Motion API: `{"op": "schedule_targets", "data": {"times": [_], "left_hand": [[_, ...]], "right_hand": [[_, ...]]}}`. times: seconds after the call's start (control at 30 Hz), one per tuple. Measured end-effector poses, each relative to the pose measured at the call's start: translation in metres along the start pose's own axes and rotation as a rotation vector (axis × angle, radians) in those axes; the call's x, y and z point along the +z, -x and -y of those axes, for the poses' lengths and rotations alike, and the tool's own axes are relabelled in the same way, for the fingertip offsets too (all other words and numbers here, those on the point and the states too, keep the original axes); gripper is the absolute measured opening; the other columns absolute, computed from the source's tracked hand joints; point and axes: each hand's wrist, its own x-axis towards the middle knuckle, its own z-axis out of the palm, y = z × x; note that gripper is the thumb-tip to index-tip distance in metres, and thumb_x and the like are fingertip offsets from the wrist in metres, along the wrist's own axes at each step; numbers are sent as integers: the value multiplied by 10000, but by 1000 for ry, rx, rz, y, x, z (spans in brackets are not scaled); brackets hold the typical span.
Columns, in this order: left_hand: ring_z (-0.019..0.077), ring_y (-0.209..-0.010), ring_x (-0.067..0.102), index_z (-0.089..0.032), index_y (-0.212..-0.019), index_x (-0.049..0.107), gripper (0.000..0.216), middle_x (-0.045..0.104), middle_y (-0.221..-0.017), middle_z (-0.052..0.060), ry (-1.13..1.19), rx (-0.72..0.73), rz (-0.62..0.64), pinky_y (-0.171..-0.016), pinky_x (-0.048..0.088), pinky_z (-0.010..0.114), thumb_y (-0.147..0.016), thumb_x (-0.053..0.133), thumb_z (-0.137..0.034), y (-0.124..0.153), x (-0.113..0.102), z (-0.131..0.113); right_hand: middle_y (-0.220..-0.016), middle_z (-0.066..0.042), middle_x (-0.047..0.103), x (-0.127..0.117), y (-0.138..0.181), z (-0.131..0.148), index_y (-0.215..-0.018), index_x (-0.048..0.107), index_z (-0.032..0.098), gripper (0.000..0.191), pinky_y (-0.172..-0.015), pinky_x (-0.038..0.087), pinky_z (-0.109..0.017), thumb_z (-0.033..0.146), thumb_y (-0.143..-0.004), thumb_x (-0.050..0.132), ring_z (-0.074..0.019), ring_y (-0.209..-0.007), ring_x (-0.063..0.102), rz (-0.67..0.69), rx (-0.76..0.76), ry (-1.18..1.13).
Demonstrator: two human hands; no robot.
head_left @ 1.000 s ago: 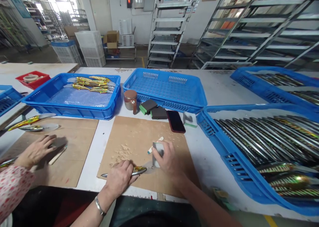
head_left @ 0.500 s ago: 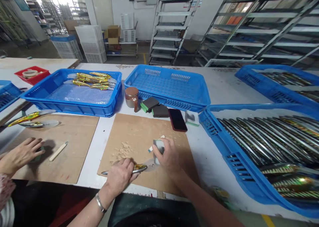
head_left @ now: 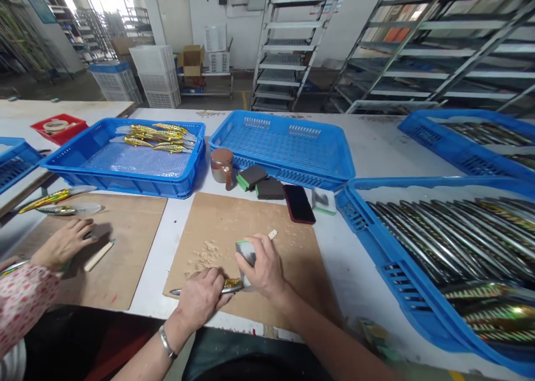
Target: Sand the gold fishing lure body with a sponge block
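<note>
Left hand: the left hand (head_left: 200, 298), lower centre of the frame, presses a gold lure (head_left: 229, 285) flat on the brown board (head_left: 292, 264); its fingers are curled over the lure body.
Right hand: the right hand (head_left: 261, 269), just right of the left, has its fingers wrapped round a grey sanding block (head_left: 246, 253) with a green edge; the block's lower end seems to touch the lure, though the hand hides the contact.
Lure: it lies lengthwise near the board's front edge, its thin metal tail showing left of the left hand.
Shavings: a pale heap (head_left: 207, 254) lies on the board just above the left hand.
Surroundings: a blue tray (head_left: 418, 292) of finished lures fills the right of the frame; a co-worker's hand (head_left: 64, 243) rests on a second board at lower left of the surface (head_left: 376, 147).
</note>
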Motion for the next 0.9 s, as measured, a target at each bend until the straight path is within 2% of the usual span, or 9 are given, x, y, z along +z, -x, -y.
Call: {"op": "schedule_targets", "data": {"times": [0.1, 0.2, 0.27, 0.47, 0.53, 0.67, 0.83, 0.9], "left_hand": [[240, -850, 671, -171, -1038, 625, 270, 680, -999, 80, 5, -6, 8, -677, 526, 363, -1011, 637, -440, 1, 0, 0], [233, -865, 669, -181, -1043, 631, 263, 679, -1020, 77, 14, -15, 32, -698, 528, 361, -1018, 624, -443, 2, 0, 0], [233, -864, 667, -184, -1038, 634, 259, 680, -1016, 74, 6, -23, 47, -703, 529, 365, -1025, 610, -442, 2, -1, -1], [238, -858, 668, -183, -1032, 625, 246, 681, -1000, 71, 11, -22, 37, -703, 523, 373, -1003, 652, -425, 0, -5, -2], [240, -870, 670, -184, -1043, 621, 248, 685, -1015, 74, 8, -12, 35, -709, 520, 369, -1002, 657, -426, 1, -3, -1], [238, -864, 665, -176, -1039, 618, 265, 688, -1031, 80, -5, -3, 32, -704, 519, 372, -1016, 630, -440, 2, -1, 0], [231, -830, 654, -182, -995, 619, 268, 682, -978, 68, -33, -14, 39, -695, 517, 367, -1000, 653, -448, 1, -2, -1], [233, -828, 654, -179, -997, 617, 267, 682, -981, 67, -36, -6, 31, -685, 515, 367, -990, 671, -440, 1, -2, -1]], "right_hand": [[-1176, -120, 617, -5, 0, -7, -1199, 643, 225, 310, -969, 551, -433, 404, -949, 609, -294, -1077, 635, 44, -32, -25], [-1152, -117, 623, -18, 2, -32, -1150, 657, 235, 291, -957, 557, -460, 408, -917, 633, -311, -1070, 639, 13, 10, 30], [-1137, -119, 617, -20, 2, -38, -1142, 660, 233, 292, -945, 558, -462, 417, -917, 639, -316, -1069, 637, -9, 33, 54], [-1166, -114, 620, -7, -3, -8, -1199, 646, 225, 296, -963, 549, -424, 389, -954, 614, -295, -1071, 634, 33, -30, -23], [-1175, -116, 616, -11, -2, -14, -1189, 649, 229, 293, -976, 546, -427, 393, -948, 624, -298, -1082, 633, 43, -47, -30], [-1147, -126, 614, -18, 3, -31, -1158, 660, 228, 294, -966, 547, -470, 421, -940, 623, -323, -1089, 628, -16, 16, 27], [-1158, -118, 617, -4, 0, 0, -1182, 655, 232, 306, -949, 551, -418, 424, -945, 623, -299, -1076, 631, 27, -16, 13], [-1175, -119, 616, -3, 0, 3, -1192, 650, 230, 303, -969, 546, -412, 410, -951, 611, -292, -1086, 631, 47, -39, -14]]}}
